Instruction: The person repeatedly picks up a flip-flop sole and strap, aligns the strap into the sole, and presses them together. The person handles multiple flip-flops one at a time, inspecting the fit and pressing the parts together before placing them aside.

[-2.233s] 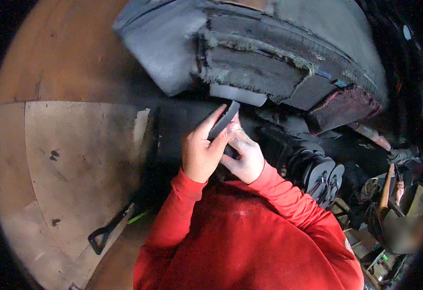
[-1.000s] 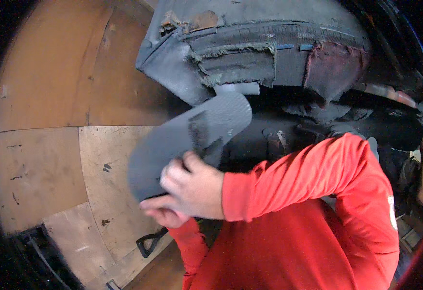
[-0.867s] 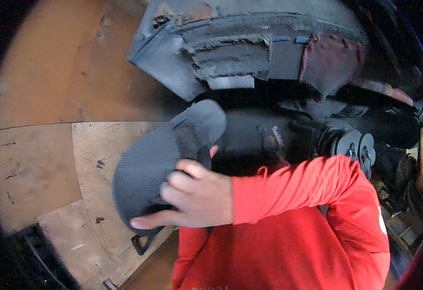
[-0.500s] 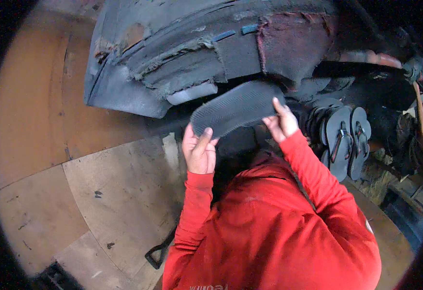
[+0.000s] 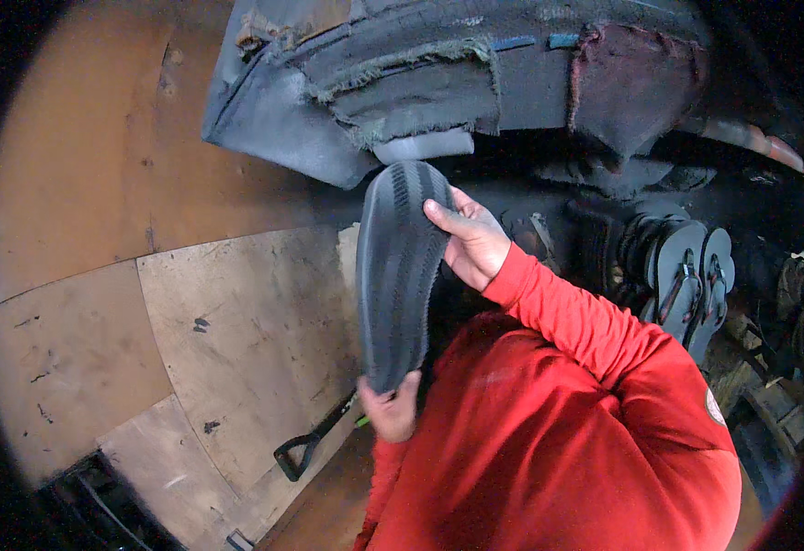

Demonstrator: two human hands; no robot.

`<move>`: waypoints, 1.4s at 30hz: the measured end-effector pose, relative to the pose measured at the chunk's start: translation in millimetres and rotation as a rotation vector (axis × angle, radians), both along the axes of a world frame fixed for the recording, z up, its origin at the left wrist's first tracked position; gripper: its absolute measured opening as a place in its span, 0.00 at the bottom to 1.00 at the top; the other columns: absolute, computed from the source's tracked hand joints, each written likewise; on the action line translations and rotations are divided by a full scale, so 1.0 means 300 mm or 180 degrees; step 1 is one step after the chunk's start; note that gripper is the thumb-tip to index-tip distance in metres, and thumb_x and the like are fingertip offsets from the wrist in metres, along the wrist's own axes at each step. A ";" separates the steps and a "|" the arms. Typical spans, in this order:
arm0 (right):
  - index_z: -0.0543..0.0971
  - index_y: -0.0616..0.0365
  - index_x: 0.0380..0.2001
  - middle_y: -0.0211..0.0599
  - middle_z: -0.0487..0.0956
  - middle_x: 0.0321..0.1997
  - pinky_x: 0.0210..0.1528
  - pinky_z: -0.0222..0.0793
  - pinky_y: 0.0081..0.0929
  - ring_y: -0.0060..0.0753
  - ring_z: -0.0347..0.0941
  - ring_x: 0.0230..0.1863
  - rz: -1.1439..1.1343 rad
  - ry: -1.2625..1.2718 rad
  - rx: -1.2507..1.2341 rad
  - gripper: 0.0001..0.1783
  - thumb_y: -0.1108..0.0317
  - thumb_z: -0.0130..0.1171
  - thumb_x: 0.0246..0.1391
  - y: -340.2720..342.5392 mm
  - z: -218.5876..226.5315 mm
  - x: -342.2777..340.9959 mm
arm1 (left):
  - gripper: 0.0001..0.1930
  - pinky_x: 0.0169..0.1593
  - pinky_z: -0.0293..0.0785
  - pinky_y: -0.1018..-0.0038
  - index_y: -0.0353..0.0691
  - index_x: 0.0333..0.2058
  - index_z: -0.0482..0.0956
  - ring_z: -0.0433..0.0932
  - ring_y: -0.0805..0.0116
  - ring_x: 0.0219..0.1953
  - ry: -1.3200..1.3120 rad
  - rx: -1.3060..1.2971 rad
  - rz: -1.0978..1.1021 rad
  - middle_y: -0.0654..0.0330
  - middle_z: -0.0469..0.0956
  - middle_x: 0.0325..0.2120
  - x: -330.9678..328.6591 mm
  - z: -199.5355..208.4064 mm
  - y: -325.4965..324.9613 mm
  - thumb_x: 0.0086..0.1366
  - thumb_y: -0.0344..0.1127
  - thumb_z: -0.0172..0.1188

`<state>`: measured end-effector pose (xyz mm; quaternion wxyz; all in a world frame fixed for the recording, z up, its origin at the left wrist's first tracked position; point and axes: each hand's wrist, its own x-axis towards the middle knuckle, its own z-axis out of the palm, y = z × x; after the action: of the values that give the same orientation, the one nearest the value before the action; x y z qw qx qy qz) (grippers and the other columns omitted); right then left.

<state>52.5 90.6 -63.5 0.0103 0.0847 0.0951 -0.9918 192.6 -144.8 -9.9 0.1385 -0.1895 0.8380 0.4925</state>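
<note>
A dark grey sandal sole with zigzag tread bands stands on end before me, its treaded face showing. My right hand grips its upper right edge, thumb lying over the tread. At the lower end, my left hand pinches the sole between thumb and fingers, slightly blurred. No strap shows on this sole. Just beyond its top edge is a pale grey roll-like piece at the rim of the worn, cloth-patched bench.
Grey flip-flops with dark straps hang or stand bunched to my right. Stained wooden boards spread at left. A black D-shaped handle juts out near my left forearm. A dark reddish cloth patch covers part of the bench.
The sole has turned from lying nearly crosswise to upright. My left hand has dropped toward my body, while my right hand has shifted left with the upper end. The view has also shifted.
</note>
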 end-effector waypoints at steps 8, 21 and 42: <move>0.78 0.64 0.48 0.41 0.83 0.49 0.55 0.76 0.34 0.33 0.81 0.48 0.0521 -0.0612 0.0363 0.12 0.71 0.59 0.63 0.081 -0.079 0.064 | 0.33 0.69 0.57 0.60 0.30 0.64 0.64 0.63 0.60 0.67 0.0082 0.2476 -0.0786 0.53 0.67 0.63 -0.352 -0.290 0.058 0.76 0.56 0.43; 0.79 0.62 0.43 0.41 0.85 0.39 0.41 0.72 0.21 0.28 0.81 0.39 0.2920 -0.1870 0.1650 0.35 0.36 0.44 0.67 0.181 -0.153 0.415 | 0.10 0.49 0.70 0.76 0.33 0.45 0.78 0.76 0.73 0.41 0.0716 0.2113 -0.0326 0.61 0.80 0.41 -0.522 -0.131 0.558 0.67 0.28 0.61; 0.71 0.60 0.58 0.41 0.78 0.57 0.61 0.72 0.42 0.39 0.77 0.57 0.0677 -0.0267 -0.0267 0.21 0.59 0.50 0.69 0.050 -0.089 0.009 | 0.28 0.67 0.62 0.62 0.30 0.59 0.69 0.71 0.61 0.61 0.1170 0.1311 -0.0384 0.51 0.73 0.58 -0.110 0.070 0.096 0.58 0.17 0.61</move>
<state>55.3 105.5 -90.3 0.1229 0.1151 0.0614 -0.9838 159.5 -116.1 11.0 0.0489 -0.0146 0.7411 0.6695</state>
